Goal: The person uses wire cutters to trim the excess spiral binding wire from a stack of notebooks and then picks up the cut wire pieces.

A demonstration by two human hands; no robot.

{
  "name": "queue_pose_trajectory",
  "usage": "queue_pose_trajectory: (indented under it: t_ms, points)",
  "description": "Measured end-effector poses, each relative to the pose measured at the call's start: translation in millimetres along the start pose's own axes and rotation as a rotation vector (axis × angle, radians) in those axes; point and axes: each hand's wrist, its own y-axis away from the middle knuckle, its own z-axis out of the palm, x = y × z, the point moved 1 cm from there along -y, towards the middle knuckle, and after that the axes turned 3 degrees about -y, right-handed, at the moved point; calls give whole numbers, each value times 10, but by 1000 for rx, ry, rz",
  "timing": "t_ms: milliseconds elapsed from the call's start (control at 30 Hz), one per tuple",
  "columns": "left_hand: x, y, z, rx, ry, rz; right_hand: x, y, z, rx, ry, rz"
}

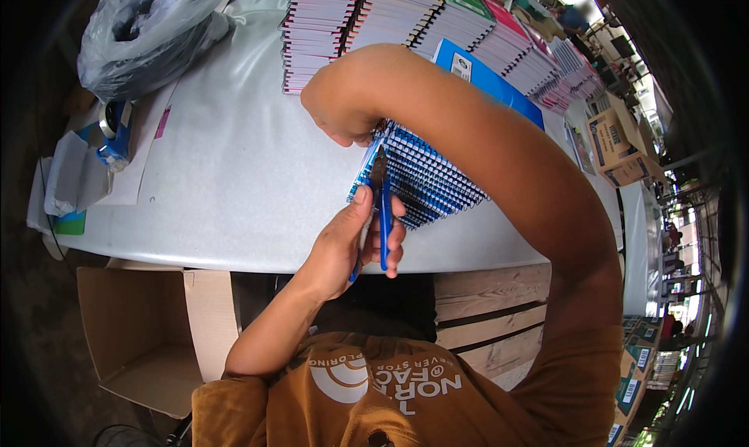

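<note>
My left hand [339, 240] is closed around pliers [385, 217] with blue handles. Their dark jaws point away from me, over the near left corner of a stack of spiral-bound notebooks [437, 178] with blue covers. Rows of wire coils face up along the stack's side. My right arm arches across the stack, and my right hand [339, 119] bends down at its far left corner. The fingers there are curled in, and what they grip is hidden under the hand. A larger bright blue notebook [499, 88] lies just behind my right forearm.
Tall piles of coil-bound books [390, 14] line the table's far side. At the left are a plastic bag [148, 41] and a blue tape dispenser [117, 139]. An open cardboard box [140, 330] stands below the table edge; another carton [620, 143] is at the right.
</note>
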Motion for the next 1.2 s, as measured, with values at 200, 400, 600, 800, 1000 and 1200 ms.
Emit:
queue_pose_trajectory:
  t_ms: [200, 400, 600, 800, 1000, 1200]
  points:
    - [-29, -32, 78, -32, -2, 1, -54, 225, -158, -45, 125, 175]
    - [-10, -70, 102, -16, 45, 16, -15, 355, -203, 54, 102, 146]
    - [39, -95, 178, 47, 87, 12, 155, 415, 30, 268, -58, 3]
    - [15, -83, 62, -2, 109, 23, 155, 443, 57, 311, -155, -101]
    - [59, -76, 236, 20, 1, -9, 260, 382, 73, 356, -209, -122]
    - [124, -160, 78, -83, 116, 21, 197, 426, 46, 341, -222, -97]
